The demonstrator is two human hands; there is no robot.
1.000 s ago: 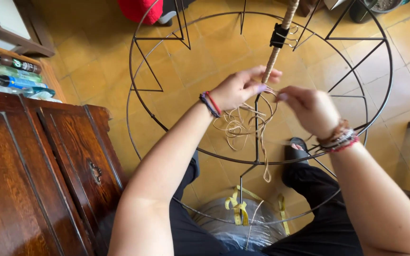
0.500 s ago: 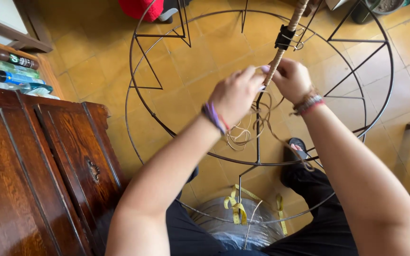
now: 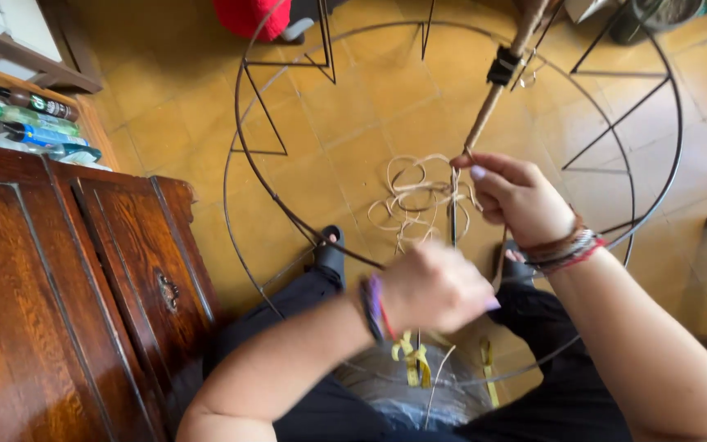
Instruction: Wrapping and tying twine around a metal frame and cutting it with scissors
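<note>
Head view looks down past the person's knees at a large round wire frame (image 3: 243, 123), whose dark hoops and thin struts stand over the yellow tiled floor (image 3: 165, 90). It looks stiff but light, and springy enough to sway if pulled at one strut, so I judge that it is best steadied where a strut meets a hoop. A dark wooden cabinet (image 3: 59, 303) stands close on the left, with bottles (image 3: 30, 123) lying on a shelf behind it. A wrapped rod (image 3: 505, 78) slants down from the top of the frame toward the hands, with a black clip around it.

Pale cord (image 3: 411, 196) hangs in loose loops from the rod's lower end, in front of the right hand. It seems thin, limp and light, likely to tangle or slip, so a fingertip pinch close to the wrapping point would control it best.

Right hand (image 3: 521, 196) pinches the cord at the rod's tip, fingers closed tight. Left hand (image 3: 435, 286), lower and blurred, is curled into a fist; whether it holds a strand I cannot tell.
</note>
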